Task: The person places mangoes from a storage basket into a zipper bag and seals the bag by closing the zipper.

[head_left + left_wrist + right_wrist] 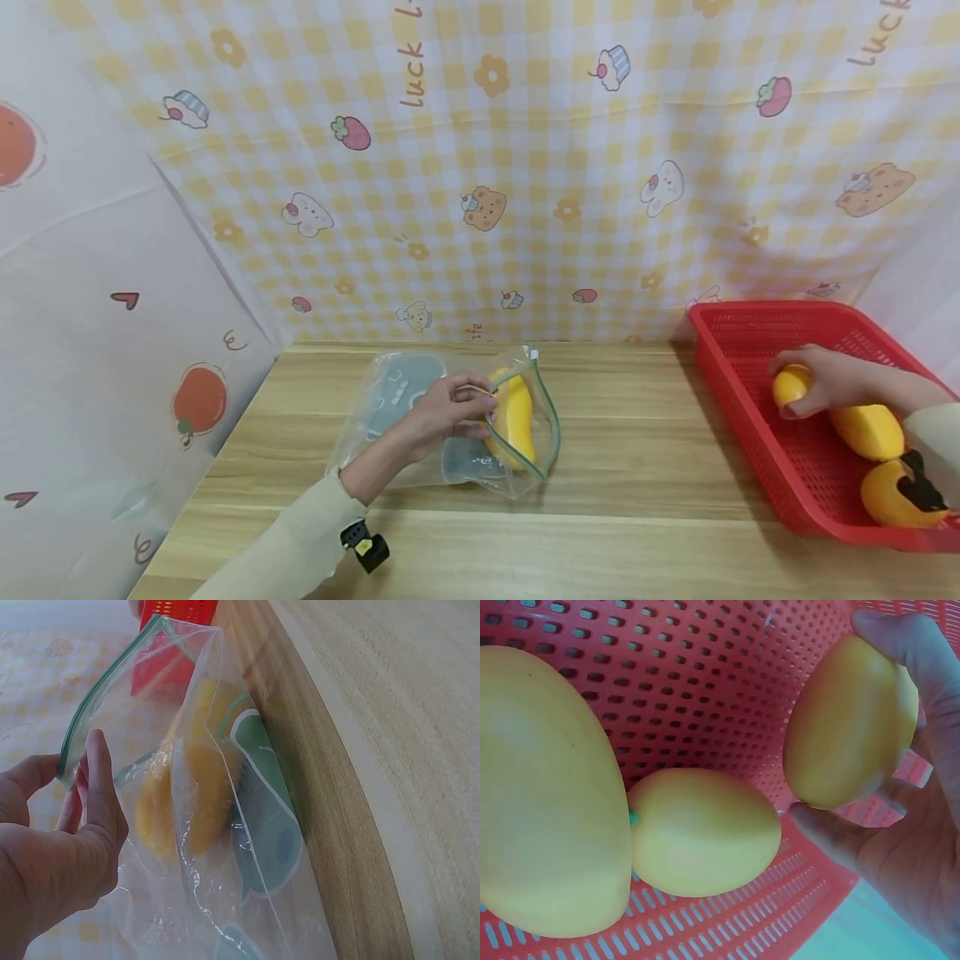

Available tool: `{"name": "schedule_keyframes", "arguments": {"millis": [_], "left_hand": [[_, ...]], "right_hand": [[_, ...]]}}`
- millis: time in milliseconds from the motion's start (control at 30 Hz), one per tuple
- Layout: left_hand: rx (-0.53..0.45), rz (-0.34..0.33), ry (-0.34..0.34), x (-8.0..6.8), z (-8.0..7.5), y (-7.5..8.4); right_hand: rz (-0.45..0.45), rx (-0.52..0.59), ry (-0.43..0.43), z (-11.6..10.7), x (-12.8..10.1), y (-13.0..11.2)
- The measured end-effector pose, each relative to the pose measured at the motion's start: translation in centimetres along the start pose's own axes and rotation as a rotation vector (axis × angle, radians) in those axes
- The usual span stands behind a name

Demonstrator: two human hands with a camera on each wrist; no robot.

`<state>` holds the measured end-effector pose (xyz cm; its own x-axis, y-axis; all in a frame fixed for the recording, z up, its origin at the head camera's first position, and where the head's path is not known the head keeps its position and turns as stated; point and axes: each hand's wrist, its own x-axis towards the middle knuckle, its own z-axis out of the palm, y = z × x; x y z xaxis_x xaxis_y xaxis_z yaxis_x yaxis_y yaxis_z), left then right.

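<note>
We see the right hand [828, 385] with its grip closed around a yellow mango [847, 724], thumb below and fingers curled over the top, holding it inside the red basket [738, 350] at the right end of the tabletop [630, 467]. Just beside it in the basket lie two more yellow mangoes [705, 829], touching each other on the perforated floor. Well apart, near the middle of the tabletop, the left hand [450, 408] pinches the green-edged rim of a clear zip bag [225, 900], thumb and fingers closed on one lip so that the mouth stands open toward the basket. Inside the bag rests one yellow mango [187, 802], lying against the lower wall; the bag carries a bluish-green printed shape, though through the creased plastic we cannot quite tell what it depicts. The bag lies flat on the wooden tabletop. Behind everything hangs a yellow checked cloth [525, 167] with cartoon bears, strawberries and cupcakes.
</note>
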<state>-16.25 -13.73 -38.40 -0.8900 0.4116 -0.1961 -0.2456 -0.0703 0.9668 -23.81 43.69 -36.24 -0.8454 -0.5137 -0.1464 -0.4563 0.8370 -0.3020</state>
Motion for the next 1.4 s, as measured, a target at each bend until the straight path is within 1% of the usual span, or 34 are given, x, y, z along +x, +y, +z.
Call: {"name": "schedule_keyframes", "arguments": {"millis": [133, 267, 367, 467, 600, 800, 967, 1233, 1400], "left_hand": [[-0.006, 0.0, 0.003, -0.1, 0.0, 0.0], [-0.002, -0.004, 0.003, -0.1, 0.0, 0.0], [0.002, -0.008, 0.002, 0.0, 0.1, 0.1], [0.001, -0.01, 0.001, 0.0, 0.1, 0.1], [0.005, -0.008, 0.004, -0.1, 0.0, 0.1], [0.011, 0.0, 0.002, -0.1, 0.0, 0.0], [0.009, -0.002, 0.004, 0.0, 0.0, 0.0], [0.009, -0.002, 0.005, -0.1, -0.1, 0.0], [0.007, 0.003, -0.002, -0.3, -0.2, 0.0]], "right_hand": [[-0.044, -0.012, 0.05, 0.0, -0.5, 0.4], [-0.062, -0.032, 0.095, -0.1, -1.0, 0.4], [-0.028, -0.058, 0.101, -0.2, -1.3, 0.3], [0.04, -0.069, 0.089, -0.4, -1.5, 0.0], [0.086, -0.064, 0.084, -0.7, -1.9, -0.5], [0.11, -0.061, 0.087, -1.2, -2.4, -0.7], [0.099, -0.055, 0.104, -1.3, -2.7, -0.9], [0.044, -0.077, 0.168, -1.3, -3.0, -1.4], [0.029, -0.085, 0.184, -1.5, -2.9, -1.9]]}}
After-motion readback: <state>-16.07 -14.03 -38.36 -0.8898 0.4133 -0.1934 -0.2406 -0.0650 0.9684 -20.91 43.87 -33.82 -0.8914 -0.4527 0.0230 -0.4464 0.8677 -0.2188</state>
